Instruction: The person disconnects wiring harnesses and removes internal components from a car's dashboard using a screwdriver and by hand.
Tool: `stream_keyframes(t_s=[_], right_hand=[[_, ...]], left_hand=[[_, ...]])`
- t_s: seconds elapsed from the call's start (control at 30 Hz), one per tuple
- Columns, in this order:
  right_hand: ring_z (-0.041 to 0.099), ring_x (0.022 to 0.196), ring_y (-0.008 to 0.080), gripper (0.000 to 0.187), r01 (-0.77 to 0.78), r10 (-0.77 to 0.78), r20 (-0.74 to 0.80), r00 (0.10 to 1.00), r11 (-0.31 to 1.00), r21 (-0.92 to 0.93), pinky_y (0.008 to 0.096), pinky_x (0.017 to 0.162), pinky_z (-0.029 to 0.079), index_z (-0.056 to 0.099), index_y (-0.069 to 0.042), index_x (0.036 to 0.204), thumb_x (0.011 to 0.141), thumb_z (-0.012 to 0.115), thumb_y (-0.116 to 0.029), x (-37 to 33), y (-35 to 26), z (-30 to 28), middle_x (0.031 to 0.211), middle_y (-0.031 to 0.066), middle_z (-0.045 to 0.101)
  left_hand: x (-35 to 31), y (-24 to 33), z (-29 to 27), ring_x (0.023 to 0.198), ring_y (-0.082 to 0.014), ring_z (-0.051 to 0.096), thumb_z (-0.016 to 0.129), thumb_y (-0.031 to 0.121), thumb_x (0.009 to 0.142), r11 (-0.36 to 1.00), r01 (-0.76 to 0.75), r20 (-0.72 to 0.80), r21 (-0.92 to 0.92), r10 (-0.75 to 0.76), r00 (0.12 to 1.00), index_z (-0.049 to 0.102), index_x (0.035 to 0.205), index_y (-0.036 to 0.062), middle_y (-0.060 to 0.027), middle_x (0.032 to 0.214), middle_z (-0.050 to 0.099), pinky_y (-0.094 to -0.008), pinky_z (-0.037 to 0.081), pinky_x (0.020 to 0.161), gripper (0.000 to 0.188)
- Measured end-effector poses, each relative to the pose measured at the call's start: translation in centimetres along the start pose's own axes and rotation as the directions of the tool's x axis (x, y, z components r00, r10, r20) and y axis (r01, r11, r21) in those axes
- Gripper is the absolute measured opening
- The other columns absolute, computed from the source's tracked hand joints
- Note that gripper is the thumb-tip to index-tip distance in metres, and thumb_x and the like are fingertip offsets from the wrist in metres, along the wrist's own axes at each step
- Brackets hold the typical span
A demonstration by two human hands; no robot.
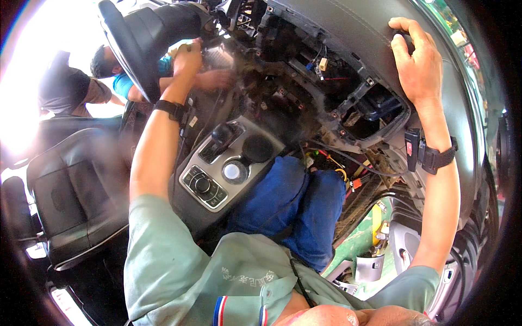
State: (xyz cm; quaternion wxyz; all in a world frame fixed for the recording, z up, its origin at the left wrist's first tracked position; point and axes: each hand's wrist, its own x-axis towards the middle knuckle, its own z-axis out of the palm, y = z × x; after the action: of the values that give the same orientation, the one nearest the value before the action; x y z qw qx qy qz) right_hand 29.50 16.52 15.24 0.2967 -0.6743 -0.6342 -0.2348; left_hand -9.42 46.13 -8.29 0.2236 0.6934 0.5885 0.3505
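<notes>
R hand (416, 62) is gripping the top edge of the grey dashboard (353, 32), fingers curled over it, thumb alongside; L hand (187, 57) is reaching fwd beside the steering wheel (128, 46), clenched on a small pale object, can't tell what; centre console (228, 163) w/ gear shifter is lying between the arms; another person in a blue shirt (122, 84) is crouching outside the open door.

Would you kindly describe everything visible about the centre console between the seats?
The centre console has a silver-grey trim panel tilted in view, bearing a black gear lever at its upper end, a dark round cup recess, a shiny round knob and a small cluster of black buttons around a dial. The person's blue-trousered knee lies against its right edge; neither hand touches it.
</notes>
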Motion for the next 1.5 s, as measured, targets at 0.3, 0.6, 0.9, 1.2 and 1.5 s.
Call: stream_keyframes(t_s=[0.3,0.6,0.9,1.2,1.5], right_hand=[[0.062,0.096,0.031,0.022,-0.013,0.013,0.007,1.0,0.999,-0.03,0.0394,0.085,0.049,0.065,-0.011,0.103,0.086,0.054,-0.021,-0.3,0.1,-0.3,0.097,0.013,0.067],[0.063,0.095,0.0304,0.021,-0.026,0.026,0.007,1.0,0.999,-0.03,0.0395,0.085,0.049,0.065,-0.011,0.103,0.086,0.055,-0.02,-0.3,0.3,-0.5,0.096,0.0129,0.067],[0.062,0.098,0.0265,0.023,-0.045,0.048,0.065,0.997,0.998,-0.048,0.0358,0.087,0.047,0.063,-0.013,0.109,0.089,0.053,-0.017,-0.4,0.0,-0.7,0.105,0.0072,0.067],[0.063,0.096,0.0268,0.022,-0.023,0.024,0.039,0.999,0.999,-0.023,0.0355,0.084,0.048,0.063,-0.011,0.108,0.089,0.056,-0.019,-0.2,-0.3,-0.7,0.102,0.0092,0.067],[0.061,0.087,0.0342,0.016,-0.091,0.093,-0.063,0.994,0.995,0.034,0.0402,0.078,0.048,0.062,-0.003,0.093,0.078,0.056,-0.008,-0.1,-3.0,-1.8,0.089,0.0173,0.063]], left_hand=[[-1.9,6.4,-2.1,0.07,-0.0187,0.062,0.059,0.041,0.09,0.997,0.017,0.179,0.081,-0.031,0.983,0.065,0.108,0.0019,-0.0098,0.08,0.067,-0.0323,0.047,0.062,0.043],[0.1,8.4,-3.4,0.048,-0.0101,0.045,0.057,0.04,0.093,0.952,0.305,0.408,0.031,-0.291,0.866,0.068,0.089,0.0058,-0.0022,0.067,0.058,-0.0277,0.03,0.043,0.037],[-0.2,9.3,-3.3,0.061,-0.0156,0.051,0.067,0.037,0.086,0.949,0.313,0.419,-0.029,-0.273,0.866,0.067,0.093,-0.0001,-0.0074,0.074,0.063,-0.0315,0.038,0.055,0.038],[0.8,8.0,-1.1,0.068,-0.0205,0.058,0.065,0.045,0.084,0.981,-0.053,0.331,0.188,-0.013,0.943,0.068,0.098,0.0008,-0.0085,0.075,0.065,-0.0344,0.044,0.063,0.046],[1.9,8.6,-0.1,0.058,-0.018,0.055,0.058,0.033,0.089,0.977,0.066,0.492,0.2,-0.159,0.856,0.065,0.104,0.0048,-0.0078,0.073,0.062,-0.0344,0.043,0.05,0.032]])
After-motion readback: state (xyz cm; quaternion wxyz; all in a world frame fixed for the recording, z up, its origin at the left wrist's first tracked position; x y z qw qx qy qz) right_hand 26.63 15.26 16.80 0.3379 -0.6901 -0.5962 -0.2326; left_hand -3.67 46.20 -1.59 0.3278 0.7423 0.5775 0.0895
